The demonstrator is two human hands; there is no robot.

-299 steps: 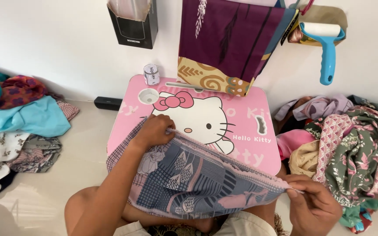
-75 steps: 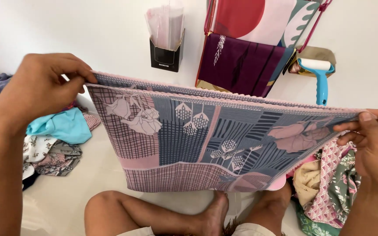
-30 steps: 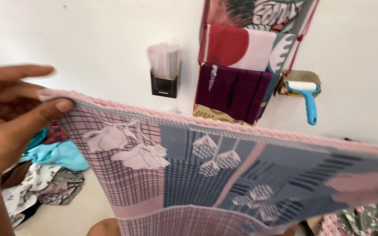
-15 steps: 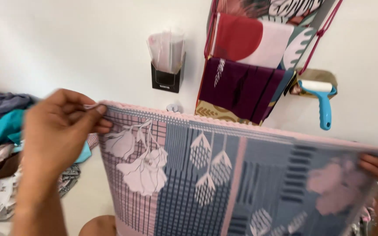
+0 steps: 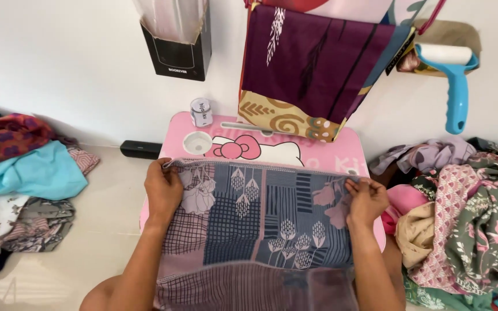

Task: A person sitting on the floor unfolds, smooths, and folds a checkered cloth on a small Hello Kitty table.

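Pinching the top corners, left hand (image 5: 164,190) & right hand (image 5: 366,200) both close fingers on the patterned cloth (image 5: 260,224), spread over the pink lap table (image 5: 353,151). Looks thin, light, floppy, prob. slippery; best held at corners/hem. Its upper edge runs between thumbs & fingers.

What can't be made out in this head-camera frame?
- Pink table: most of its top and cartoon picture are hidden under the patterned cloth.
- Cloth's near end: blurred and cut off by the bottom edge.
- Left hand and right hand: fingertips curl into the cloth's far edge, so the grip is hidden.
- Wall holder: its top is cut off by the upper edge.
- Small jar: contents too small to tell.
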